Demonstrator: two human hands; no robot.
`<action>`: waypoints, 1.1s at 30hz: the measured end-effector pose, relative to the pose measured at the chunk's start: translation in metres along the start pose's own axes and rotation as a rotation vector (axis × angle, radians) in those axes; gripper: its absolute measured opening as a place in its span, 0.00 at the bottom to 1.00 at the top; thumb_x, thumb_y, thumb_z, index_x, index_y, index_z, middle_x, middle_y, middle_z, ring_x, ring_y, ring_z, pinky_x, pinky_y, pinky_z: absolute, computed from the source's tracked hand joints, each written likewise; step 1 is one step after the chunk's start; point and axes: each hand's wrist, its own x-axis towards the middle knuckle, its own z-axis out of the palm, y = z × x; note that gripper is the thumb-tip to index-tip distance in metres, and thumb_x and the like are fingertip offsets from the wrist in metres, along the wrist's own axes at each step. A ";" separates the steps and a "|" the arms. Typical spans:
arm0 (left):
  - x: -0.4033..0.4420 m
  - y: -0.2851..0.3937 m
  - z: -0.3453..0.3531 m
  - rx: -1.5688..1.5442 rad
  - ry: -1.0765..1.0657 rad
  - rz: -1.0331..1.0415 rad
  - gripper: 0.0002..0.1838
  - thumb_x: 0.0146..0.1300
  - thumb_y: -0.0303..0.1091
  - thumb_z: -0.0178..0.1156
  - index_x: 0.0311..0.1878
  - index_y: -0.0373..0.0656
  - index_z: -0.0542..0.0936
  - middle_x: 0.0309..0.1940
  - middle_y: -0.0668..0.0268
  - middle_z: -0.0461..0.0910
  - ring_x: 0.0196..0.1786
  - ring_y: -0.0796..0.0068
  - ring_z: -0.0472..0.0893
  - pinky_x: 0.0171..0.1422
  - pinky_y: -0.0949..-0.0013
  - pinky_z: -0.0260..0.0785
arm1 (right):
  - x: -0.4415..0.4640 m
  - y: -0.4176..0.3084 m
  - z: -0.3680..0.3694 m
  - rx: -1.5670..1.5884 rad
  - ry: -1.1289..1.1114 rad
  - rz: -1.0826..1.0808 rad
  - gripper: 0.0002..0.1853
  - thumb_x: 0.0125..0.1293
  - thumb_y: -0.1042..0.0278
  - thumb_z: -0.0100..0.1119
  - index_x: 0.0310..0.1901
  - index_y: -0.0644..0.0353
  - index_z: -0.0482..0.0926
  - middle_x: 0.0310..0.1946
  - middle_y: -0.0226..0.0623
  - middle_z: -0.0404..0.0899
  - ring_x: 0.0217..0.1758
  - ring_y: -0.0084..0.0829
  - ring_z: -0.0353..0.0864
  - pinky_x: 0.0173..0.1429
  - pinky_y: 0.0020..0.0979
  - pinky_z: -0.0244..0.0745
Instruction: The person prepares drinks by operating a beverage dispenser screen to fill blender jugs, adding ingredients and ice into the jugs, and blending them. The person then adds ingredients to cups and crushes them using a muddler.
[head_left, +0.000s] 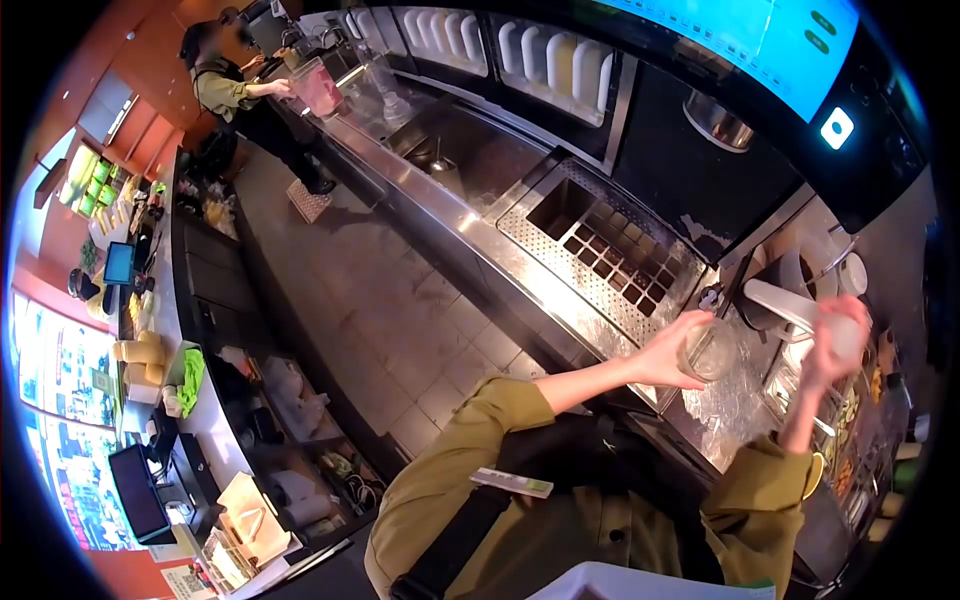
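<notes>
My left hand [668,354] is wrapped round a clear cup [712,350] above the steel counter, near the perforated drain tray. To the right, my right hand [834,345] is closed on a whitish, rounded thing [848,338], too blurred to name. A long white piece [779,305] reaches toward that hand from over a dark round container [768,290]. Whether it joins what my right hand holds, I cannot tell. Below my right hand lie trays of food pieces [845,440].
A steel drain tray with square openings [620,255] is set in the counter, with a sink [470,150] beyond it. A lit screen [740,50] hangs overhead. Farther down the counter, a co-worker [225,90] holds a pitcher with pink contents [317,88]. A second counter [190,420] runs along the left.
</notes>
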 end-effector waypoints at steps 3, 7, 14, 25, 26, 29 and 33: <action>0.012 -0.012 0.016 0.014 -0.062 0.145 0.54 0.30 0.40 0.73 0.62 0.42 0.53 0.60 0.54 0.55 0.64 0.57 0.56 0.66 0.61 0.51 | 0.018 -0.043 -0.038 0.215 -0.014 -0.147 0.15 0.48 0.82 0.49 0.41 0.68 0.68 0.37 0.42 0.67 0.36 0.32 0.67 0.42 0.34 0.67; 0.016 -0.006 0.020 0.055 -0.097 0.066 0.54 0.31 0.40 0.73 0.63 0.45 0.51 0.61 0.53 0.53 0.64 0.54 0.56 0.66 0.60 0.50 | 0.022 -0.074 -0.078 0.476 0.011 -0.082 0.12 0.48 0.80 0.47 0.37 0.65 0.67 0.36 0.40 0.62 0.36 0.32 0.64 0.42 0.33 0.63; 0.015 -0.001 0.015 0.049 -0.145 0.079 0.59 0.31 0.40 0.73 0.65 0.44 0.45 0.63 0.52 0.49 0.65 0.53 0.53 0.67 0.59 0.48 | -0.002 -0.041 -0.070 0.326 0.057 -0.140 0.17 0.51 0.76 0.50 0.44 0.70 0.64 0.39 0.44 0.62 0.35 0.34 0.67 0.38 0.36 0.65; 0.011 0.014 0.018 0.260 -0.046 0.183 0.62 0.28 0.53 0.72 0.66 0.41 0.46 0.65 0.51 0.46 0.66 0.52 0.51 0.67 0.55 0.46 | -0.027 0.026 -0.024 0.240 0.255 -0.058 0.16 0.46 0.92 0.46 0.40 0.75 0.65 0.33 0.47 0.66 0.30 0.31 0.66 0.33 0.31 0.68; 0.014 0.025 0.017 0.296 -0.068 0.182 0.61 0.30 0.54 0.71 0.66 0.41 0.47 0.65 0.51 0.46 0.67 0.52 0.50 0.67 0.55 0.46 | -0.028 0.029 -0.025 0.233 0.248 -0.060 0.15 0.47 0.92 0.47 0.40 0.75 0.65 0.33 0.47 0.66 0.29 0.31 0.66 0.32 0.32 0.68; 0.022 0.042 0.021 0.456 -0.077 0.176 0.58 0.34 0.58 0.67 0.65 0.39 0.49 0.64 0.50 0.48 0.66 0.52 0.51 0.67 0.54 0.46 | -0.025 0.030 -0.026 0.230 0.239 -0.066 0.15 0.48 0.92 0.48 0.40 0.75 0.65 0.33 0.48 0.66 0.28 0.31 0.65 0.32 0.32 0.68; 0.026 0.043 0.026 0.631 -0.090 0.135 0.59 0.32 0.54 0.69 0.66 0.41 0.48 0.63 0.48 0.50 0.64 0.48 0.54 0.65 0.52 0.49 | -0.022 0.024 -0.026 0.276 0.244 -0.090 0.14 0.49 0.89 0.48 0.40 0.74 0.66 0.32 0.47 0.67 0.27 0.33 0.68 0.33 0.32 0.69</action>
